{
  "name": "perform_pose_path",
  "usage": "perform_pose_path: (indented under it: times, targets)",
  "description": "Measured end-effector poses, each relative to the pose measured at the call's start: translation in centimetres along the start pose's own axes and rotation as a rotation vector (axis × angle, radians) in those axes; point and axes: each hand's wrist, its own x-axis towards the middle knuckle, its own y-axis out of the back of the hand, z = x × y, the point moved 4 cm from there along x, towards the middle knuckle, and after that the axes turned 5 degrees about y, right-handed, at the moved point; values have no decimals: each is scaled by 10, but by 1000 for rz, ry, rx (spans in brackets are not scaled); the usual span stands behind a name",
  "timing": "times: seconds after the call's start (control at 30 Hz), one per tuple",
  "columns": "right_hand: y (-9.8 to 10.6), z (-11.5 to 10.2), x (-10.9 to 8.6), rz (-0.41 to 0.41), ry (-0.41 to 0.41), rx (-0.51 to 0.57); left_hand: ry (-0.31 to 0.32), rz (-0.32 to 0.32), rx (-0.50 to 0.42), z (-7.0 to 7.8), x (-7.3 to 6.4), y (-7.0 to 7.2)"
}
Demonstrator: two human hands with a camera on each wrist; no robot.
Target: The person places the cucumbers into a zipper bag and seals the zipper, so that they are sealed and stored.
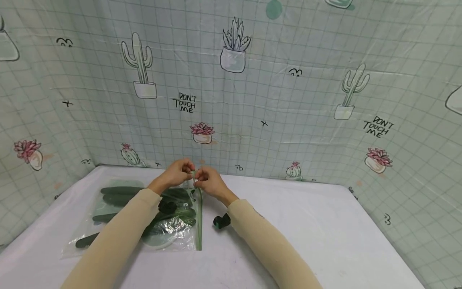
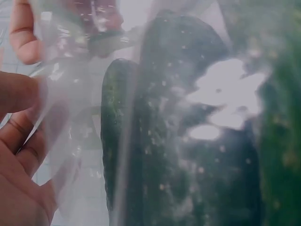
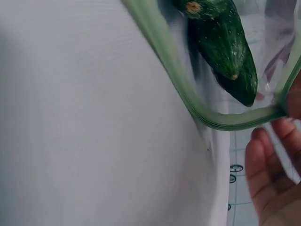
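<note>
A clear zip bag (image 1: 73, 249) with several cucumbers (image 1: 120, 190) in it lies on the left half of the table. Its green zip strip (image 1: 199, 233) runs along the right-hand side. At the far end of that strip, my left hand (image 1: 177, 171) pinches the bag's edge. Right beside it, my right hand (image 1: 212, 182) pinches the same strip between thumb and fingers. In the right wrist view the zip edge (image 3: 225, 121) curves apart, with cucumber ends (image 3: 225, 52) inside. The left wrist view looks through shiny plastic at cucumbers (image 2: 188, 141) close up.
A white cloth covers the table (image 1: 288, 224). Behind it hangs a grid-patterned curtain (image 1: 288, 100) with cactus drawings, reaching round both sides. A small black device (image 1: 221, 221) sits at the right wrist and another (image 1: 167, 206) at the left.
</note>
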Motion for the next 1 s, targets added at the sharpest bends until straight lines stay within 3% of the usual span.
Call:
perform_pose_path:
  times: [0.23, 0.47, 0.7, 0.83, 1.0]
  targets:
    - [0, 6, -11, -36, -96, -54, 14, 41, 31, 4, 5, 2]
    - [-7, 7, -32, -116, -269, 65, 40, 94, 26, 3, 5, 6]
    - [-16, 1, -67, -129, -389, 217, 57, 116, 11, 1, 7, 8]
    - [-21, -5, -88, -134, -421, 308, 72, 111, 8, 1, 8, 7]
    - [-27, -14, -114, -179, -437, 348, 85, 107, 11, 0, 9, 5]
